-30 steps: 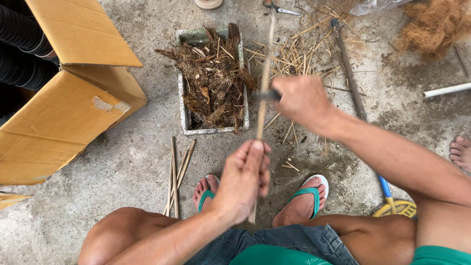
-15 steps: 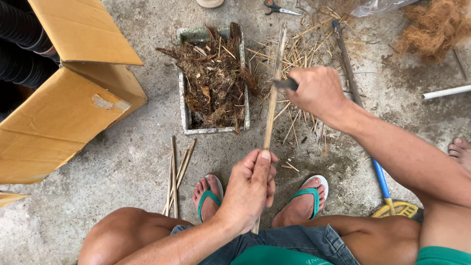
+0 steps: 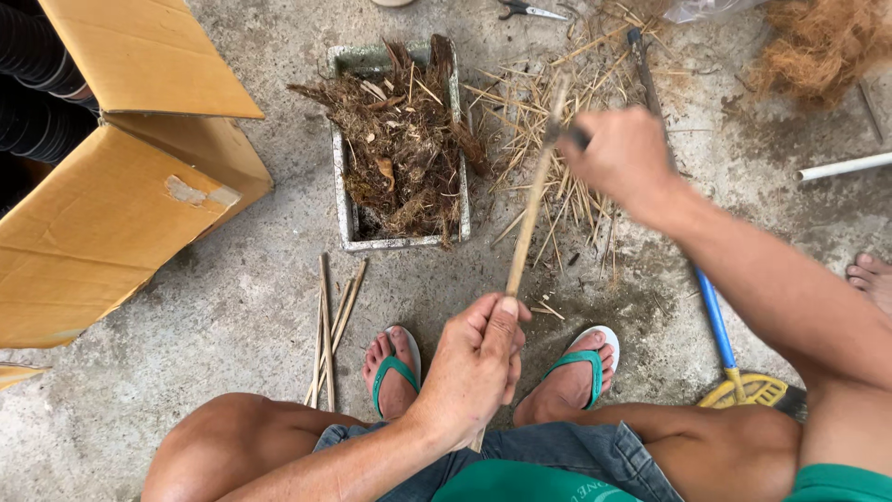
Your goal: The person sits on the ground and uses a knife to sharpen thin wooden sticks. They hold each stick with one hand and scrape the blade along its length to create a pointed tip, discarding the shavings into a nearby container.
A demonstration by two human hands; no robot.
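My left hand (image 3: 474, 367) grips the near end of a thin bamboo stick (image 3: 531, 209) that slants up and away from me. My right hand (image 3: 621, 153) is closed around a dark-handled blade (image 3: 569, 138) pressed against the stick's far part. Shavings and thin slivers (image 3: 548, 177) lie scattered on the concrete under the right hand. A few finished sticks (image 3: 330, 325) rest on the ground beside my left foot (image 3: 392, 367). My right foot (image 3: 571, 376) wears a green and white sandal.
A white rectangular box (image 3: 344, 209) filled with dry plant scraps stands ahead. An open cardboard box (image 3: 102, 204) with black tubes is at the left. Coconut fibre (image 3: 822, 42), a white pipe (image 3: 841, 167), scissors (image 3: 525, 11), a blue-handled tool (image 3: 715, 316) and another person's foot (image 3: 873, 279) are at the right.
My right hand with the blade has slid along the stick away from me, toward its far end. The left hand has kept its grip near my knees.
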